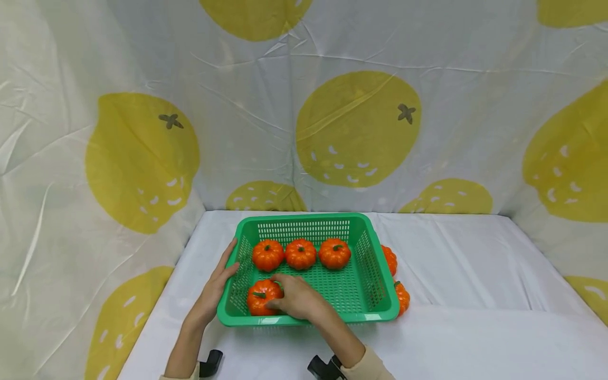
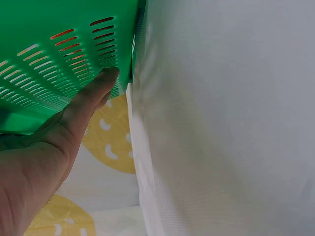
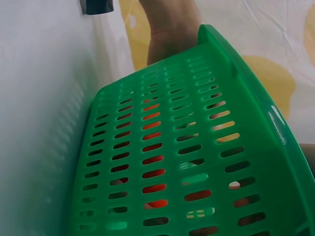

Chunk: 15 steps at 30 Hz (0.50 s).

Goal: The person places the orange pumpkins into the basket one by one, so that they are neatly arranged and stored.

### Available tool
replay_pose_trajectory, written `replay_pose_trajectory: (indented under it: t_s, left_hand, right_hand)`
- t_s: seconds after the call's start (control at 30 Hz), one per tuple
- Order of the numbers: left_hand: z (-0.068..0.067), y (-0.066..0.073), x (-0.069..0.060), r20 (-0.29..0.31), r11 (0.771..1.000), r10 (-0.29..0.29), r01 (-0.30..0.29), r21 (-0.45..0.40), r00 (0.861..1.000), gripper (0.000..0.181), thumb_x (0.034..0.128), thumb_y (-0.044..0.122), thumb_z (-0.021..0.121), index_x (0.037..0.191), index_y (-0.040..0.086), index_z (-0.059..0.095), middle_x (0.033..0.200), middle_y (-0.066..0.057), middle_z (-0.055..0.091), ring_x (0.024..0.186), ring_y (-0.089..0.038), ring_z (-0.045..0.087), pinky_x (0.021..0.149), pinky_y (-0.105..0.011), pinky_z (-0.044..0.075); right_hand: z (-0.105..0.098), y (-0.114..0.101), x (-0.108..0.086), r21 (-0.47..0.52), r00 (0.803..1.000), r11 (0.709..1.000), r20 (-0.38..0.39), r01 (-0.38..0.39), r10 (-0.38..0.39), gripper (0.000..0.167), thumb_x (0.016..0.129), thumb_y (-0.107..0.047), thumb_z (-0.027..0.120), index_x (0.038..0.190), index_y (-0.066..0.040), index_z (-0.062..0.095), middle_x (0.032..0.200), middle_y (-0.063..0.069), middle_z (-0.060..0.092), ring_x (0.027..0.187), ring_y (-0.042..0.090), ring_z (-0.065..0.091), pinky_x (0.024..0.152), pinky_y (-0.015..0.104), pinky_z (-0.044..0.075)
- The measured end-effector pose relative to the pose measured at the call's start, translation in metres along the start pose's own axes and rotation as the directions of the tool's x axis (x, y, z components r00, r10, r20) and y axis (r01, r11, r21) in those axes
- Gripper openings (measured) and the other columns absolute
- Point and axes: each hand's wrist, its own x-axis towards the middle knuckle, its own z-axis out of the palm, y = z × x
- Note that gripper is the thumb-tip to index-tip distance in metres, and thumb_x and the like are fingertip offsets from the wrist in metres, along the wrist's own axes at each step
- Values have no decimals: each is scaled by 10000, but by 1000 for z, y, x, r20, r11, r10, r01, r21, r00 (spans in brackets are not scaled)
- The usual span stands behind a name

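A green plastic basket (image 1: pixel 353 289) with slotted walls stands on the white-covered table. Three small orange pumpkins, left (image 1: pixel 268 255), middle (image 1: pixel 301 254) and right (image 1: pixel 334 253), sit in a row along its back part. In the front left corner, my right hand (image 1: pixel 301 297) grips another pumpkin (image 1: pixel 260 298), thumb in front and fingers behind it. My left hand (image 1: pixel 211 295) rests against the basket's left side, its straight fingers along the slotted outer wall in the left wrist view. The basket's front wall hides my right hand's fingers in the right wrist view.
Two more orange pumpkins, one farther back (image 1: pixel 390 259) and one nearer (image 1: pixel 402 298), lie outside against the basket's right side, partly hidden by it. A white curtain (image 1: pixel 247 121) with yellow lemon prints encloses the table at the back and sides.
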Motion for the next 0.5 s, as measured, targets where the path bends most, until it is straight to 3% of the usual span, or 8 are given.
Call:
replay_pose_trajectory:
  t_s: [0.2,0.5]
  left_hand:
    - [0,0,-1,0,1000,-6,6,3,1000,577,1127,377,333,1656,425,105,1762,25,-15,1607,-352,21,1248,-682,92]
    - [-1,0,0,-4,1000,-2,2,16,1000,571,1128,378,326,1653,434,110,1762,26,-13,1609,-353,15,1244,-697,88]
  right_hand:
    - [2,0,1,-5,999,1000,-28,-20,20,634,880,-316,831,1418,-62,612,1377,162,674,1314,352,591,1092,547,482]
    - [3,-1,2,-49,998,999,-52,17,-19,628,879,-341,826,1400,-52,627,1309,148,714,1219,308,654,1038,495,528]
